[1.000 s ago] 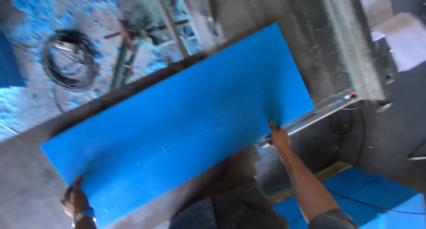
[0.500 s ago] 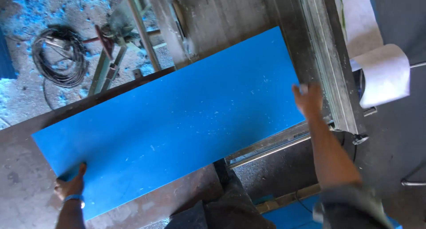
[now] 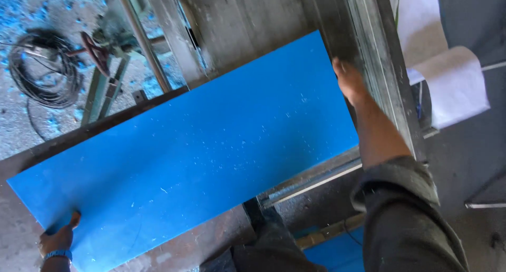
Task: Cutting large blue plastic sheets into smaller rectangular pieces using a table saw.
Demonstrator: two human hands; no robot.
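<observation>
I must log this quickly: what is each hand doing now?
Left hand: closed on the near-left corner of the large flat blue rectangular panel.
Right hand: laid on the panel's far-right edge; grip cannot be told.

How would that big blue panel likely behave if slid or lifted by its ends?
The blue panel lies flat with straight edges, so it is probably stiff. Its smooth face and the dusty table suggest it slides easily. The left hand and right hand hold opposite ends, so it is likely unwieldy.
</observation>
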